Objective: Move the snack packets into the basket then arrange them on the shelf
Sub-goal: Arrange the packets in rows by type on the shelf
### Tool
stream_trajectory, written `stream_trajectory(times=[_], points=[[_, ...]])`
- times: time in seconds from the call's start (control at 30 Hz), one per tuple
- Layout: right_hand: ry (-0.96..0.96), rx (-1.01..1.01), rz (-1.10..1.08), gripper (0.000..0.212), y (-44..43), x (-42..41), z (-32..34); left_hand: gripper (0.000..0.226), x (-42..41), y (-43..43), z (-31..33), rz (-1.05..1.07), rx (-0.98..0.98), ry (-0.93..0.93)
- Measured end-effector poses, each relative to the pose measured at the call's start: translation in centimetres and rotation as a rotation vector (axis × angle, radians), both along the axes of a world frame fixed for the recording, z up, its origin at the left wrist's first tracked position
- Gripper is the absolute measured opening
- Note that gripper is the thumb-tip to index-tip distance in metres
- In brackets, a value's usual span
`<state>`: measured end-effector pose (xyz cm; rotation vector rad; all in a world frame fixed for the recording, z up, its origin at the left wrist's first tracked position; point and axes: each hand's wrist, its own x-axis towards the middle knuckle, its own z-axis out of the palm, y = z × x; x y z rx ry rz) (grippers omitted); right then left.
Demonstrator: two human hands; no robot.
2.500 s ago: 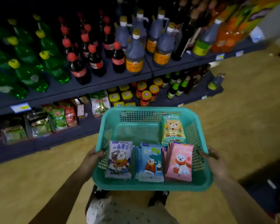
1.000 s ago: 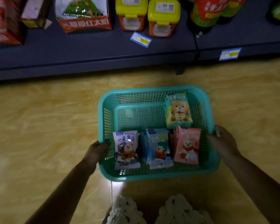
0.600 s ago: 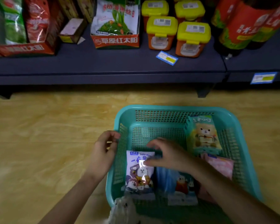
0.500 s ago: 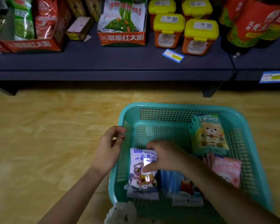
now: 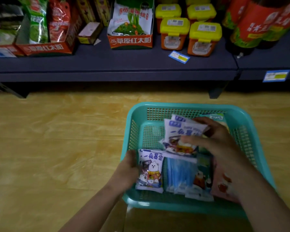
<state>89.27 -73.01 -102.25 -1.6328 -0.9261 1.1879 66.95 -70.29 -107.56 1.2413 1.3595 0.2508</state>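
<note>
My right hand [image 5: 214, 139] pinches a couple of white packets [image 5: 179, 131] up over the basket [image 5: 182, 105]. My left hand [image 5: 126, 169] seems curled on its left rim, near the front corner.

teal mesh basket [image 5: 182, 205], white cartoon-printed packets [image 5: 150, 171], yellow-lidded tubs [image 5: 204, 37]

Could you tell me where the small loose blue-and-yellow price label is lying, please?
In the head view, the small blue-and-yellow price label lies right of centre on the dark shelf, just in front of the yellow-lidded orange tubs.
</note>
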Motion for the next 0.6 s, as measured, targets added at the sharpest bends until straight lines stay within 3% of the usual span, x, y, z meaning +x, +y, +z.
stream_trajectory(times=[0.17,0.27,0.33,0.47,0.53,0.6], points=[[0.496,-0.025,-0.268,0.055,-2.4,2.4,-0.2,0.043,2.1,-0.8,-3.4,-0.074,-0.062,0.185],[0.569,-0.099,-0.349,0.094,-3.6,2.6,-0.7,0.067,3.4,-1.1,-3.9,-0.161,0.064,0.361],[0.563,-0.159,-0.389,0.107,-4.2,2.3,-1.0,0.079,4.0,-1.0,-3.9,-0.183,0.073,0.394],[0.533,-0.264,-0.435,0.056,-4.2,2.2,-1.4,0.089,4.5,-0.1,-4.2,-0.119,-0.03,0.407],[0.52,-0.313,-0.432,0.037,-3.9,2.2,-1.7,0.069,4.5,0.1,-4.4,-0.11,-0.057,0.392],[0.482,-0.339,-0.412,0.031,-3.4,2.0,-1.7,0.058,4.4,0.2,-4.2,-0.073,-0.072,0.328]])
